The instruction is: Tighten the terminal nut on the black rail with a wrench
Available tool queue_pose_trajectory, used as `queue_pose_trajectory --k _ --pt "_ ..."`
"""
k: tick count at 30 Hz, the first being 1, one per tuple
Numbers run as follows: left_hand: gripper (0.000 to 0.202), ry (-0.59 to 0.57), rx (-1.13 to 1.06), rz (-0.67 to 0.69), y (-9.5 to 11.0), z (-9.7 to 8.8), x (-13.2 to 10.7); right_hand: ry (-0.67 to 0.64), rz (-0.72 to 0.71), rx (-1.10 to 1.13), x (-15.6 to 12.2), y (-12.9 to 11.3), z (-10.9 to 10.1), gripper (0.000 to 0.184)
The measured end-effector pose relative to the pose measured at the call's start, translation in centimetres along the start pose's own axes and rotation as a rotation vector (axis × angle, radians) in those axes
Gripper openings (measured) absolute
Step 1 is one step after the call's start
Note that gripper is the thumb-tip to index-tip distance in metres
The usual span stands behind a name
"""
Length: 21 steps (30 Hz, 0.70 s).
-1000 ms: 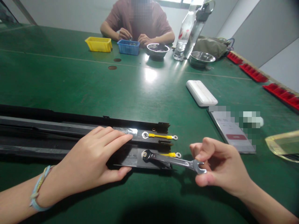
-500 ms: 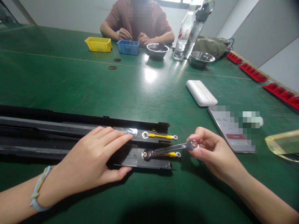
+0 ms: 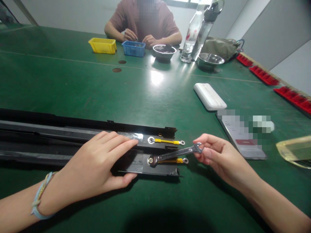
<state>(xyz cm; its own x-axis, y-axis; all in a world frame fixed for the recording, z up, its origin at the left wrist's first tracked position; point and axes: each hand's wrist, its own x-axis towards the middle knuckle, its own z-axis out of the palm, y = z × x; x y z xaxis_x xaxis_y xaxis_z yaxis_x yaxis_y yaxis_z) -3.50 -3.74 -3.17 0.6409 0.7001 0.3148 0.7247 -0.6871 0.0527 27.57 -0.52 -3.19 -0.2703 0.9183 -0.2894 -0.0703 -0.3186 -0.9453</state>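
Note:
Two long black metal channels (image 3: 73,127) lie side by side on the green table. My left hand (image 3: 97,160) is closed over the nearer channel (image 3: 160,170), thumb on its front edge and fingers reaching across the top. A combination wrench (image 3: 177,152) has its ring end around the nut (image 3: 151,160) on the nearer channel. My right hand (image 3: 216,155) pinches the wrench's open end between thumb and fingers. Under the wrench runs a yellow wire with ring terminals (image 3: 179,160), partly hidden. A matching yellow wire (image 3: 167,141) is fixed to the farther channel.
A white power bank (image 3: 210,97), a phone (image 3: 243,139) and a yellow translucent item (image 3: 295,149) lie to the right. Across the table, a person sits behind a yellow bin (image 3: 102,46), a blue bin (image 3: 133,49) and a metal bowl (image 3: 164,55). Bottles (image 3: 191,38) stand beside another bowl (image 3: 210,61).
The wrench's free end has swung slightly away from me, its ring staying on the nut. My right thumb has shifted up at the open end. My left hand has stayed still.

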Motion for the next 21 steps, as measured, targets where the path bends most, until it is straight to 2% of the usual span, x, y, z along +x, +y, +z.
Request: queue_pose_trajectory --k 4,11,18,21 --pt "0.05 -0.008 0.004 0.009 0.2 0.0 0.16 -0.058 -0.033 -0.035 -0.19 0.26 -0.6 0.036" --pt "0.05 -0.007 0.011 0.021 -0.05 0.04 0.07 -0.29 -0.125 0.055 -0.81 0.9 -0.19 0.036" --pt "0.051 -0.012 0.004 0.009 -0.03 0.21 0.07 -0.28 -0.173 0.024 -0.77 0.98 -0.3 0.034" --pt "0.051 -0.006 0.001 0.015 0.18 0.12 0.07 -0.174 -0.185 -0.023 -0.57 0.84 -0.69 0.031"
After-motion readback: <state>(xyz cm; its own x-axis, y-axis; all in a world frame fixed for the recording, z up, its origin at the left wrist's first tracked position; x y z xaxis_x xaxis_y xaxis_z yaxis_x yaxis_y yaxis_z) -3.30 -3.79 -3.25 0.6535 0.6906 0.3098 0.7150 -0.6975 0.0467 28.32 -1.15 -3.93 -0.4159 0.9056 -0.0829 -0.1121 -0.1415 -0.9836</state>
